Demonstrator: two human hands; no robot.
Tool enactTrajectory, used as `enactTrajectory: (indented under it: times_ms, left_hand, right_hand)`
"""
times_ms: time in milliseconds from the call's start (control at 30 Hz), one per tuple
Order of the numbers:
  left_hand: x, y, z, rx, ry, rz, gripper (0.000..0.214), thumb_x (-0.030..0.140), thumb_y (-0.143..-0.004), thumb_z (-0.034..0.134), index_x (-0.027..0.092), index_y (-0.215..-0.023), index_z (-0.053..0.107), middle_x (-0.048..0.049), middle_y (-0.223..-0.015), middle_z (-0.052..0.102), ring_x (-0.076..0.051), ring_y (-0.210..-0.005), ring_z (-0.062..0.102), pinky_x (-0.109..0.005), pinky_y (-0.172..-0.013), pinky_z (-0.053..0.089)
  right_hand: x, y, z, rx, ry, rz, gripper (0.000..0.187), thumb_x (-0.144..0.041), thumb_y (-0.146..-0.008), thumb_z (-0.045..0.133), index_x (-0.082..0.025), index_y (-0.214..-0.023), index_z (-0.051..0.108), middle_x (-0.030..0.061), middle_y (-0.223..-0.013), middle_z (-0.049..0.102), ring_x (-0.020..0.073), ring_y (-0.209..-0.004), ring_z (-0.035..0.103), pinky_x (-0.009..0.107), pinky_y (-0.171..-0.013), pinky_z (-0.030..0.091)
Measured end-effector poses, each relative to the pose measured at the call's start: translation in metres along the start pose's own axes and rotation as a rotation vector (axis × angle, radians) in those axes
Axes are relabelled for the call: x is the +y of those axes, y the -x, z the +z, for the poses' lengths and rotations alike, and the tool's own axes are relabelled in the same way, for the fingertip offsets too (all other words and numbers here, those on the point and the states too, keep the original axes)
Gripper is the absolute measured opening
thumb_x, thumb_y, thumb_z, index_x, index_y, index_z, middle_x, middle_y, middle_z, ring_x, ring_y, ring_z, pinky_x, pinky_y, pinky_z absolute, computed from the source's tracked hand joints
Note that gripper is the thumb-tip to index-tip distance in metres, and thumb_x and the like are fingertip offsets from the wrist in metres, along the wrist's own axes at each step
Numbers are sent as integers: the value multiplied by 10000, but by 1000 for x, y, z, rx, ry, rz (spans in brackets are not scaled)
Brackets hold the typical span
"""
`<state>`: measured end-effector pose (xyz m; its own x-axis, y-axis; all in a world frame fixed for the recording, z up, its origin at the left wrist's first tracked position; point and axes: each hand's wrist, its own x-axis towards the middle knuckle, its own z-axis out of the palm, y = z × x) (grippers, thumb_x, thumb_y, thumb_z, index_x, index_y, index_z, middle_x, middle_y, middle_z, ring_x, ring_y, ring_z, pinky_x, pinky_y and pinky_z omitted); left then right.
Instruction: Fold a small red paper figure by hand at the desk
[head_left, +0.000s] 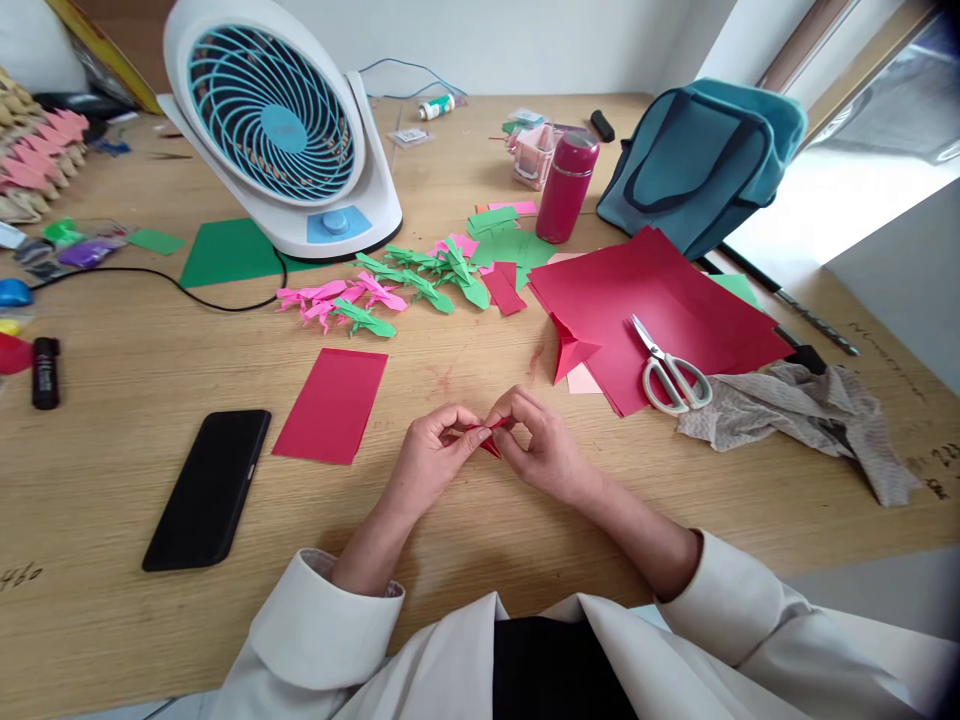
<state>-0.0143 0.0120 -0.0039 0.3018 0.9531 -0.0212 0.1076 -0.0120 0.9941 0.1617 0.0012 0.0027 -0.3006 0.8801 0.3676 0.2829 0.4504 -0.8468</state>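
Note:
Between my two hands is a small piece of folded red paper, mostly hidden by my fingers. My left hand pinches its left side, thumb against fingers. On its right side my right hand grips it the same way, the two hands almost touching. To the left lies a stack of red paper rectangles. Beyond my right hand a folded red paper shape rests against large red sheets. White-handled scissors lie on those sheets.
Several green and pink origami figures sit before a white fan. A black phone lies at left. A red flask and a teal bag stand at the back right. A grey cloth lies by the scissors.

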Motion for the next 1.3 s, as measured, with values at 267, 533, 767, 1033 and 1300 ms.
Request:
enactTrajectory:
  times_ms: [267, 533, 767, 1033, 1300]
  left_hand:
    - [10, 5, 4, 44, -70, 108, 126, 272, -862, 680, 181, -785, 639, 9, -721, 694, -124, -694, 653, -219, -669, 496]
    - [18, 8, -1, 135, -372, 442, 43, 200, -898, 646, 200, -863, 670, -36, -866, 715, -141, -816, 673, -246, -743, 523]
    - [16, 7, -9, 92, -473, 539, 82, 143, -906, 623, 210, -930, 662, -30, -904, 702, -135, -855, 668, -244, -768, 523]
    - [17, 7, -10, 30, -558, 539, 73, 182, -929, 592, 204, -912, 660, -51, -904, 692, -151, -865, 661, -272, -785, 517]
    - [16, 4, -10, 22, -528, 475, 74, 223, -916, 619, 209, -867, 671, -50, -875, 698, -163, -847, 657, -289, -781, 504]
  right_hand:
    - [-4, 0, -1, 27, -22, 61, 71, -201, -952, 515, -215, -892, 550, 34, -852, 566, 157, -787, 554, 306, -733, 459]
    - [1, -2, -1, 21, -304, 268, 244, -428, -906, 615, -198, -830, 587, 20, -801, 558, 143, -728, 512, 284, -689, 421]
    - [2, -8, -14, -143, -511, 445, 317, -483, -908, 592, -186, -826, 665, 16, -811, 582, 141, -759, 514, 282, -752, 412]
    - [1, -10, -19, -195, -449, 563, 414, -588, -811, 657, -177, -771, 632, -8, -699, 525, 136, -691, 459, 262, -650, 374]
    - [9, -9, -19, -222, -524, 633, 404, -555, -732, 747, -165, -796, 665, -6, -678, 530, 116, -643, 426, 236, -546, 326]
